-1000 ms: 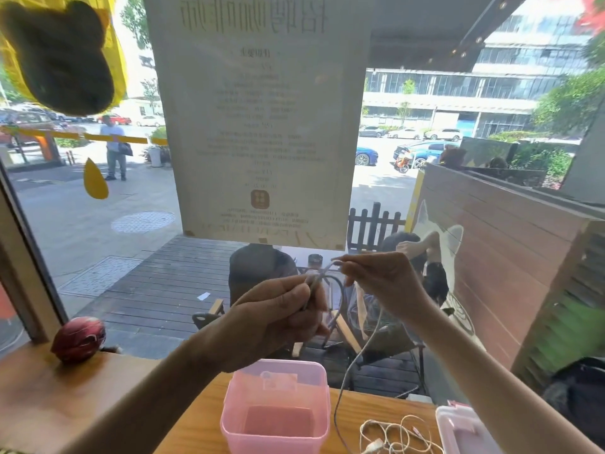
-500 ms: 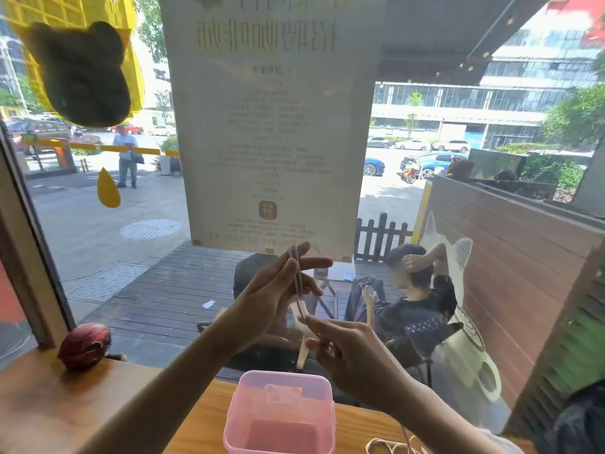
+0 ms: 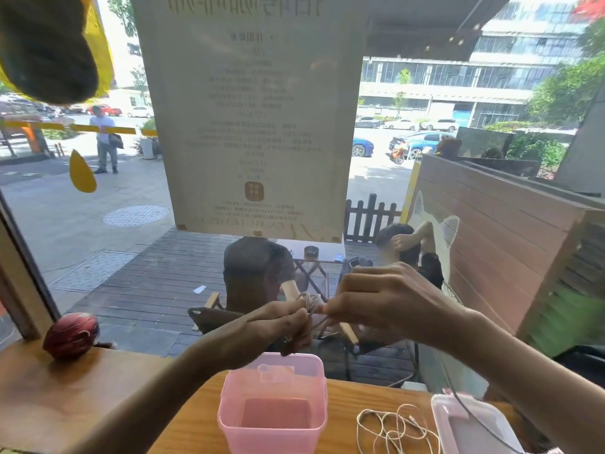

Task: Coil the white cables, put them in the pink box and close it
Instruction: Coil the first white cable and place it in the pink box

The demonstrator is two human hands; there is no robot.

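Observation:
My left hand (image 3: 281, 326) is raised above the pink box (image 3: 273, 424) and pinches a small coil of white cable (image 3: 309, 304). Right beside it, my right hand (image 3: 383, 303) grips the same cable, whose loose end hangs down across the lid. The pink box stands open and looks to hold nothing. Its clear pink lid (image 3: 471, 424) lies at the lower right. A second white cable (image 3: 393, 427) lies tangled on the wooden table (image 3: 98, 398) between box and lid.
A dark red ball-like object (image 3: 70, 334) rests on the sill at the left. Directly behind the table is a window with a large paper poster (image 3: 252, 119). People sit on the deck outside.
Both hands came together and dropped to a spot just above the box. The right hand rose from below the left to beside it, and the cable is wound tighter.

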